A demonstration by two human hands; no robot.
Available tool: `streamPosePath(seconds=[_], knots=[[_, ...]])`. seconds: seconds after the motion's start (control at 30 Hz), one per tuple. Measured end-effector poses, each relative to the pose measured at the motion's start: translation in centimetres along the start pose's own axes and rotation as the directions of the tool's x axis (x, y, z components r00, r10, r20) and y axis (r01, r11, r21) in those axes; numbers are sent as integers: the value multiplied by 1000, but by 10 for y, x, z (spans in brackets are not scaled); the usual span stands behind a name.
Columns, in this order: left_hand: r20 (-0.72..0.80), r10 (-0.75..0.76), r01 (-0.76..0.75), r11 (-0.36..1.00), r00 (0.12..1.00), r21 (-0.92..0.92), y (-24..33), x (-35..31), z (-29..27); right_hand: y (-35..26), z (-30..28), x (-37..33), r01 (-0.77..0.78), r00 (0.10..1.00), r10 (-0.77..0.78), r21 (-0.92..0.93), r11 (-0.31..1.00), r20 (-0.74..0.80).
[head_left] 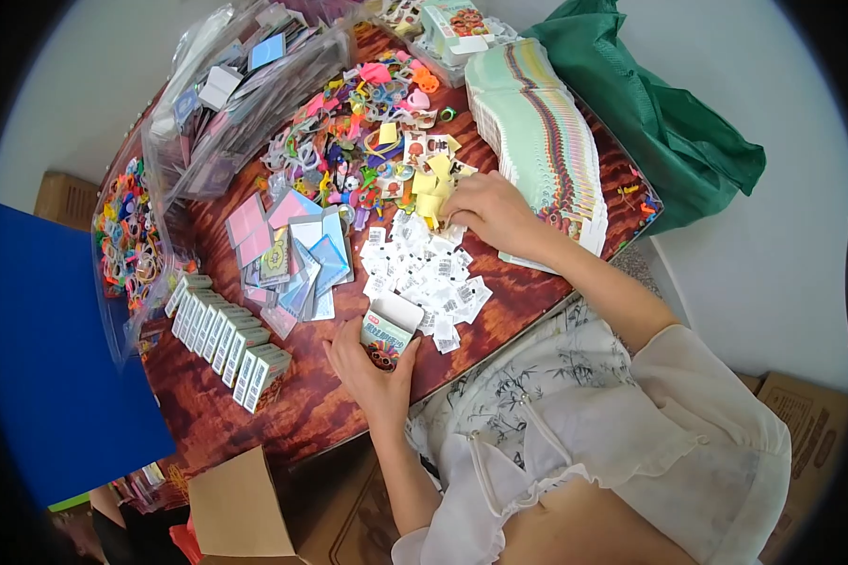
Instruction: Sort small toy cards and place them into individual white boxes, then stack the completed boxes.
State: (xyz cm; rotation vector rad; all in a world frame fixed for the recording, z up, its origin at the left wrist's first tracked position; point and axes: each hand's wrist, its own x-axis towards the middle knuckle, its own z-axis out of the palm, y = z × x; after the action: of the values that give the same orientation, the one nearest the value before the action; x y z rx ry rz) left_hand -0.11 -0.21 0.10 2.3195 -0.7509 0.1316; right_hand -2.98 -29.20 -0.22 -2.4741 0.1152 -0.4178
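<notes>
My left hand grips a small pale green cardboard box by its sides near the table's front edge. The box's white top flap stands open. Farther right, my right hand has its fingers bent together and pointing down at the pile's edge; whatever lies between the fingertips is hidden. Beside those fingertips are folded yellow pieces. Just nearer lies a heap of small white printed packets, reaching up to the box. Left of the packets, pink and blue flat card-like pieces overlap in a loose pile.
Mixed small colourful toys are heaped at the back. Flattened printed boxes stand in a long stack at right, beside a green cloth bag. Filled boxes line the left, near clear plastic bags. An open carton stands below the table edge.
</notes>
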Motion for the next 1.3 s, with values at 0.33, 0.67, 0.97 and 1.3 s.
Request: streamPosePath(seconds=[0.33,0.67,0.97,1.3], knots=[[28,-20,19,999,999,27,-5,-2,0,-16,-32,-4,-271,963,229,496,825,144],[38,-7,5,999,999,45,-1,-1,0,-26,-1,-39,24,997,-37,160,987,75],[37,-25,25,1000,999,6,-2,-2,0,-31,2,-38,-105,993,96,142,984,69],[18,-71,72,992,997,-101,-3,-4,-2,-45,-31,-28,-149,989,150,104,983,-8]])
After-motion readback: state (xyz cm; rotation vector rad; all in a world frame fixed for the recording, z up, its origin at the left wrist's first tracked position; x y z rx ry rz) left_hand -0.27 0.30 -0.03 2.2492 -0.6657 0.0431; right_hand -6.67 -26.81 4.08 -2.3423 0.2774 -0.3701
